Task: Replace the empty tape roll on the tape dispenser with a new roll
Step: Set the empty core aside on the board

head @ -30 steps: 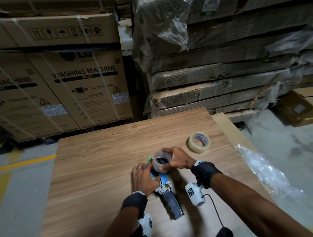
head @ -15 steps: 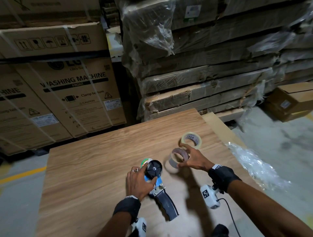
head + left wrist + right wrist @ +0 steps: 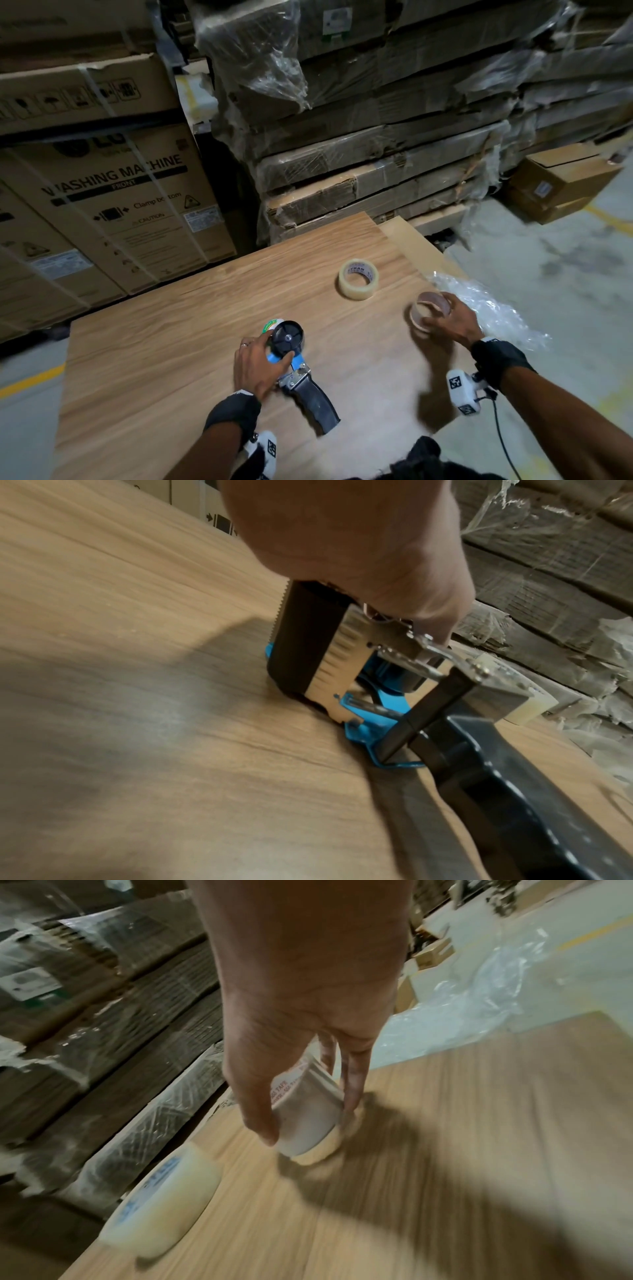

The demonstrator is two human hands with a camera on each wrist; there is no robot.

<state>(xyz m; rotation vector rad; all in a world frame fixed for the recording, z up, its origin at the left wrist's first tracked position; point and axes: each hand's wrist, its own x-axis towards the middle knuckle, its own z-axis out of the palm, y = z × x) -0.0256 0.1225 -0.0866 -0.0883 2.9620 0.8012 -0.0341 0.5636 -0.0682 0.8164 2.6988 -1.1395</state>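
The blue and black tape dispenser [image 3: 294, 363] [image 3: 346, 674] lies on its side on the wooden table [image 3: 171, 359], its black hub [image 3: 287, 337] bare and its handle pointing toward me. My left hand [image 3: 257, 363] [image 3: 359, 547] grips the dispenser's front end and holds it down. My right hand [image 3: 445, 318] [image 3: 308, 1015] holds the empty cardboard tape core [image 3: 428, 310] [image 3: 308, 1118] between thumb and fingers, low over the table near its right edge. The new clear tape roll [image 3: 358, 279] [image 3: 164, 1202] lies flat on the table, behind and left of the right hand.
Crumpled clear plastic film [image 3: 489, 308] hangs off the table's right edge beside my right hand. Washing-machine cartons [image 3: 113, 192] and wrapped flat cardboard stacks [image 3: 376, 137] stand close behind the table. Concrete floor [image 3: 565, 274] lies to the right.
My right hand lifted the empty core off the dispenser hub and carried it right, past the new roll, toward the table's right edge. The left hand kept its hold on the dispenser.
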